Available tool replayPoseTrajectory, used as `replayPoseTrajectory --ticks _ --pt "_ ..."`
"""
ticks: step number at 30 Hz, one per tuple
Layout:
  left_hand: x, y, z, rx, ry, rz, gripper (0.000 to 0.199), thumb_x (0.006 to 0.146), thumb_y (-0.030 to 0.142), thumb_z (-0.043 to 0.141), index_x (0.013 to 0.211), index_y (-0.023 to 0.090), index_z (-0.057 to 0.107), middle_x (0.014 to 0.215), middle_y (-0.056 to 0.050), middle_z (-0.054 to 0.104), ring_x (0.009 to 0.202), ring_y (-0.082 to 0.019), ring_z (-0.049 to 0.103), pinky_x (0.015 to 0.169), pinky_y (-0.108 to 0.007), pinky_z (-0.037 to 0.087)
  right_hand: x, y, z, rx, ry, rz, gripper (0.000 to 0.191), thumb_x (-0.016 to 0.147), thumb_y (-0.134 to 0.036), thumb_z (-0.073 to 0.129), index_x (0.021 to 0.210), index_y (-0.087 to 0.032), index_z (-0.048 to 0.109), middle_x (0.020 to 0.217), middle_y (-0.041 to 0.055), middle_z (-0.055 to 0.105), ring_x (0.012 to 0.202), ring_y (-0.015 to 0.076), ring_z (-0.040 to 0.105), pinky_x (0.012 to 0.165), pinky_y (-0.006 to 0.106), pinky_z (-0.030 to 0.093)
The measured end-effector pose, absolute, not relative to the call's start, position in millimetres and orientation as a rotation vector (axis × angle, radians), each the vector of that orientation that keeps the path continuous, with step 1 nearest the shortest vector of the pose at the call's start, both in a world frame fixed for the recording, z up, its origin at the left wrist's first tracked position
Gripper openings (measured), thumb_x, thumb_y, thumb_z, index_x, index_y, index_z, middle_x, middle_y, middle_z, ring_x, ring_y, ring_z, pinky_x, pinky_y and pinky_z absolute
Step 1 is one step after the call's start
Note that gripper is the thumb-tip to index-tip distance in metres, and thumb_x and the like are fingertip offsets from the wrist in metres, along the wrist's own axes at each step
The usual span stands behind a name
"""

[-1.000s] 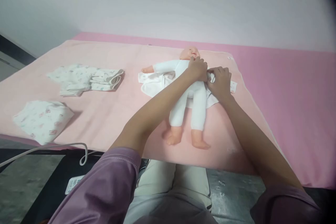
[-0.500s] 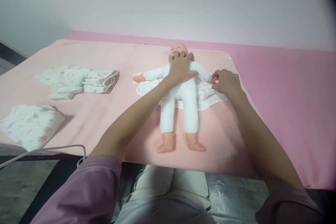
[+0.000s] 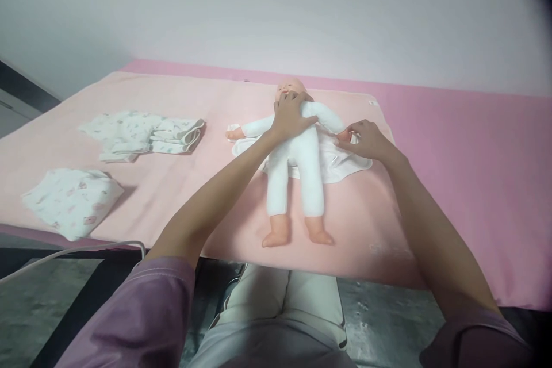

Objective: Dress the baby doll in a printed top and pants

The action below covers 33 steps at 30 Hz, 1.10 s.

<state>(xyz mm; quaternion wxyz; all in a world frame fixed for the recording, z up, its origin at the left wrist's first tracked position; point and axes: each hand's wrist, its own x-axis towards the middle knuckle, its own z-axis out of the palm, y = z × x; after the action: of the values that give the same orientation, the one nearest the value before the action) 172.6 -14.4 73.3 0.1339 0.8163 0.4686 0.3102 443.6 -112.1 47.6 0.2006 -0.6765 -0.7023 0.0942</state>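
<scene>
A baby doll (image 3: 297,146) with a white cloth body lies on its back, feet towards me. My left hand (image 3: 290,116) rests on its upper chest just under the chin, thumb spread away from the fingers; it covers part of the neck and chest. Over at the doll's arm on the right, my right hand (image 3: 361,141) has thumb and fingertips around the doll's small hand (image 3: 344,136). A white baby garment (image 3: 340,164) lies spread beneath the doll, and a bit of white cloth shows by its other hand (image 3: 235,133).
A folded printed baby garment (image 3: 142,135) and a folded printed cloth (image 3: 75,201) lie to the left on the peach mat (image 3: 357,236). Beneath is a pink cover (image 3: 466,184). A white cable (image 3: 99,246) crosses the front left edge. A wall stands behind.
My right hand has moved slightly left, its thumb now under the doll's hand. My left hand stays on the chest. The view has shifted a little.
</scene>
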Motion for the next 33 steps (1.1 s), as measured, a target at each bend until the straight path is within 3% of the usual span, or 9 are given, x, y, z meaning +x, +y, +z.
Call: replayPoseTrajectory --ticks 5,8,11,16,21,24,27,30,33 --pt "157 -7 69 2.307 1.275 1.023 0.053 0.093 0.048 0.080 0.142 0.031 0.070 0.149 -0.014 0.064 0.154 -0.042 0.046 0.129 -0.061 0.038 414 -106 48 -1.714 -1.946 0.056 0.040 0.099 -0.064 0.063 0.100 -0.024 0.060 0.113 0.0149 0.064 0.110 0.0371 0.058 0.099 0.056 0.052" --pt "137 -7 62 2.306 1.186 1.075 0.046 0.106 0.052 0.064 0.147 0.031 0.068 0.153 -0.011 0.064 0.152 -0.036 0.049 0.131 -0.056 0.038 401 -104 61 -1.667 -1.942 -0.051 0.041 0.102 -0.065 0.060 0.110 -0.025 0.060 0.116 0.0159 0.065 0.114 0.0405 0.058 0.102 0.059 0.050" --pt "103 -7 49 2.285 1.292 1.065 0.046 0.113 0.051 0.048 0.148 0.028 0.067 0.150 -0.011 0.066 0.146 -0.033 0.052 0.129 -0.054 0.040 396 -100 72 -1.676 -1.916 -0.019 0.044 0.105 -0.068 0.054 0.115 -0.026 0.061 0.103 0.0146 0.065 0.107 0.0405 0.060 0.096 0.059 0.052" --pt "31 1 26 2.260 1.650 0.694 0.049 0.104 0.059 0.061 0.132 0.022 0.073 0.140 -0.017 0.070 0.137 -0.041 0.054 0.120 -0.060 0.043 404 -90 76 -1.795 -1.911 0.099 0.040 0.097 -0.062 0.068 0.113 -0.025 0.060 0.094 0.0120 0.065 0.097 0.0371 0.062 0.087 0.054 0.055" --pt "-9 2 12 2.342 1.611 0.545 0.058 0.100 0.070 0.062 0.129 0.021 0.070 0.133 -0.015 0.073 0.125 -0.039 0.059 0.112 -0.054 0.046 431 -96 70 -1.734 -2.190 0.396 0.050 0.080 -0.045 0.082 0.121 -0.028 0.058 0.104 0.0089 0.071 0.094 0.0333 0.065 0.076 0.043 0.055" --pt "-12 0 7 2.356 1.593 0.571 0.056 0.105 0.069 0.055 0.132 0.022 0.068 0.135 -0.015 0.072 0.127 -0.040 0.058 0.113 -0.053 0.044 447 -108 64 -1.682 -2.298 0.523 0.037 0.080 -0.041 0.078 0.110 -0.028 0.058 0.104 0.0074 0.071 0.085 0.0294 0.064 0.070 0.039 0.051" --pt "-10 -2 4 2.348 1.616 0.590 0.058 0.106 0.071 0.050 0.134 0.023 0.067 0.135 -0.015 0.071 0.126 -0.040 0.058 0.114 -0.054 0.042 456 -119 58 -1.628 -2.344 0.419 0.024 0.085 -0.042 0.072 0.090 -0.027 0.055 0.088 0.0057 0.067 0.075 0.0254 0.057 0.070 0.038 0.046" --pt "-10 0 2 2.365 1.627 0.605 0.060 0.106 0.071 0.048 0.135 0.023 0.067 0.135 -0.015 0.071 0.124 -0.040 0.059 0.115 -0.054 0.041 459 -126 51 -1.620 -2.235 0.253 0.024 0.090 -0.048 0.069 0.088 -0.026 0.061 0.086 0.0071 0.069 0.080 0.0277 0.061 0.077 0.041 0.050" --pt "-12 2 -2 2.379 1.616 0.631 0.063 0.106 0.073 0.047 0.136 0.022 0.068 0.133 -0.014 0.072 0.121 -0.038 0.060 0.116 -0.053 0.041 458 -130 40 -1.581 -1.949 0.299 0.034 0.094 -0.053 0.068 0.113 -0.025 0.073 0.109 0.0090 0.079 0.100 0.0332 0.071 0.088 0.044 0.056"
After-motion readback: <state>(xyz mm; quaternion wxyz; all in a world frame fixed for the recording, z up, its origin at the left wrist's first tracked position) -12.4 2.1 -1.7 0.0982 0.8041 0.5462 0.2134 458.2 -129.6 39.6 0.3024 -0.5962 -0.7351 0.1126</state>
